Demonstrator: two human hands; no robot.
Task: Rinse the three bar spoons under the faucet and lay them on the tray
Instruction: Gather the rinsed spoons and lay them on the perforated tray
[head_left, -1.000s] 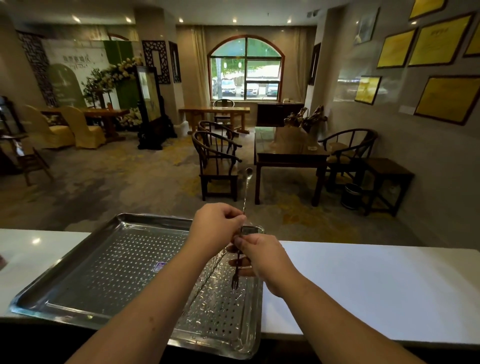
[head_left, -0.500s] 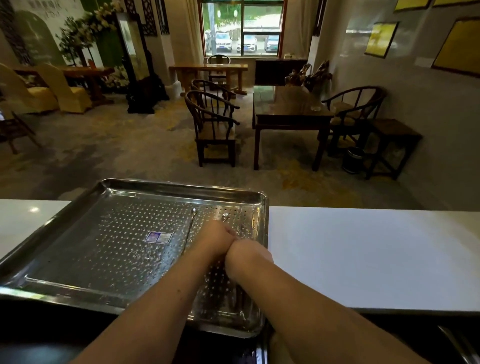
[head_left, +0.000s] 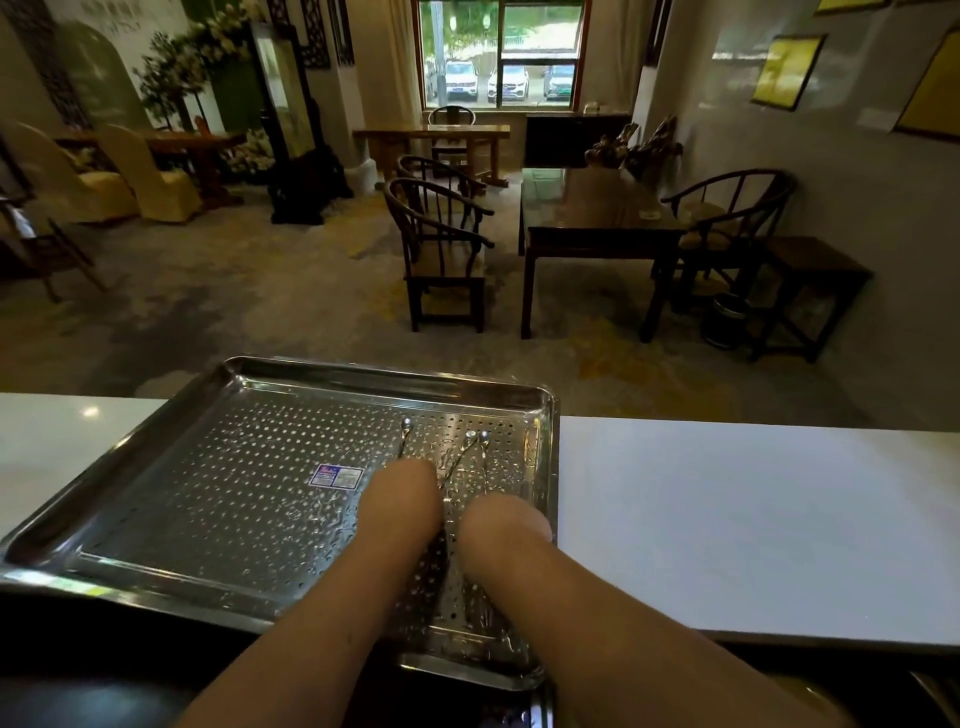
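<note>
A perforated steel tray (head_left: 208, 499) sits on the white counter. Three bar spoons lie on its right part, bowls pointing away from me: one (head_left: 406, 427) on the left, and two (head_left: 470, 436) (head_left: 484, 437) close together to its right. Their handles run under my hands. My left hand (head_left: 402, 501) and my right hand (head_left: 506, 519) are bent down over the handles, side by side with a narrow gap. The fingers of both hands are hidden beneath the knuckles, so their grip does not show. No faucet is in view.
The white counter (head_left: 727, 519) stretches to the right of the tray and a short way to its left. A blue sticker (head_left: 336, 475) marks the tray's middle. Beyond the counter is a room with dark wooden chairs (head_left: 441, 249) and a table (head_left: 592, 218).
A second ago both hands held a bar spoon upright above the tray. They came down to the tray, and three spoons now lie flat on it. The view tilted downward.
</note>
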